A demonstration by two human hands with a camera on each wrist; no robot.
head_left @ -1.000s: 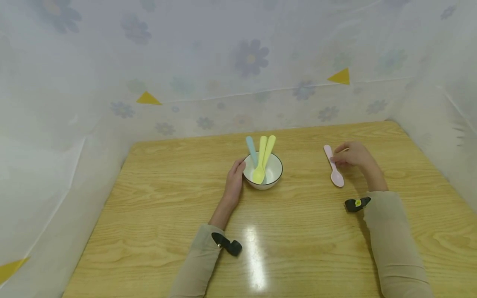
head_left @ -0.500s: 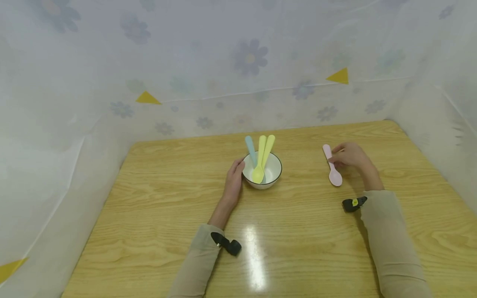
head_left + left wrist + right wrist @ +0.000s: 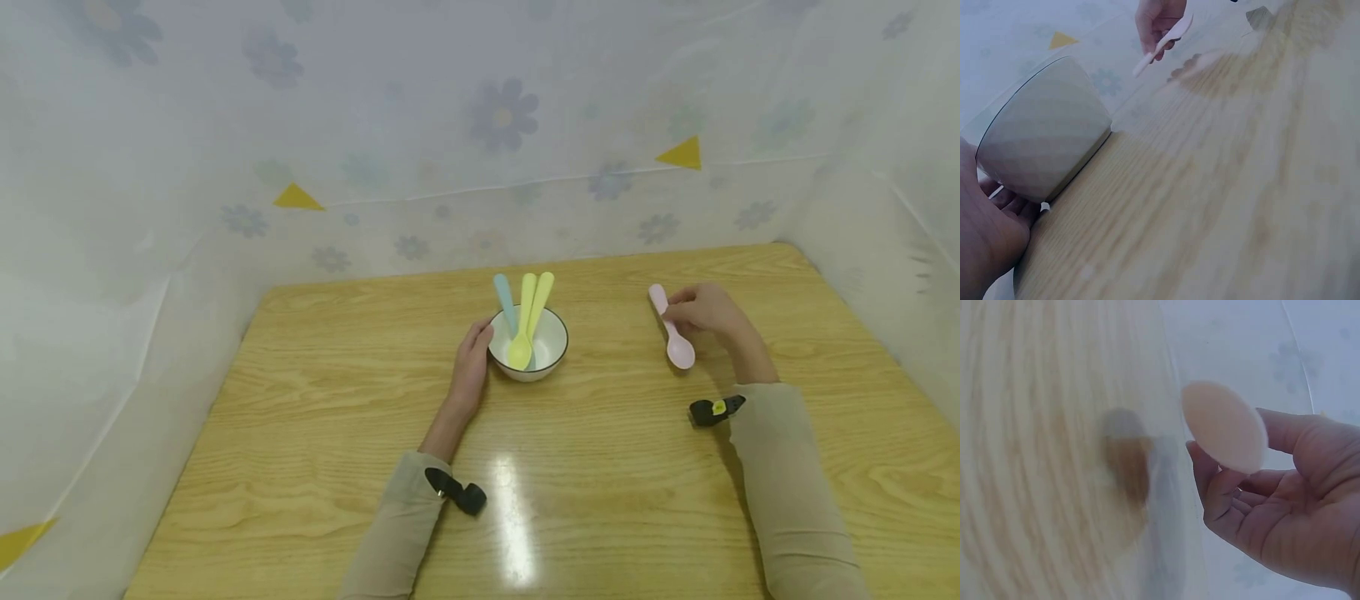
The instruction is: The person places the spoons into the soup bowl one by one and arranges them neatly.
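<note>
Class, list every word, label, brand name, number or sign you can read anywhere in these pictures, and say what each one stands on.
None: no readable text in any view.
The white bowl, the pink spoon and the spoons in the bowl show no print.
The backdrop shows only flowers and yellow triangles.
The yellow spot on the black wrist device is too small to read.

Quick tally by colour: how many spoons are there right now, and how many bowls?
Yellow spoons: 2, in the bowl
Blue spoon: 1, in the bowl
Pink spoon: 1, pinched by the right hand
White bowl: 1, touched by the left hand
Total: 4 spoons, 1 bowl, 5 things.
</note>
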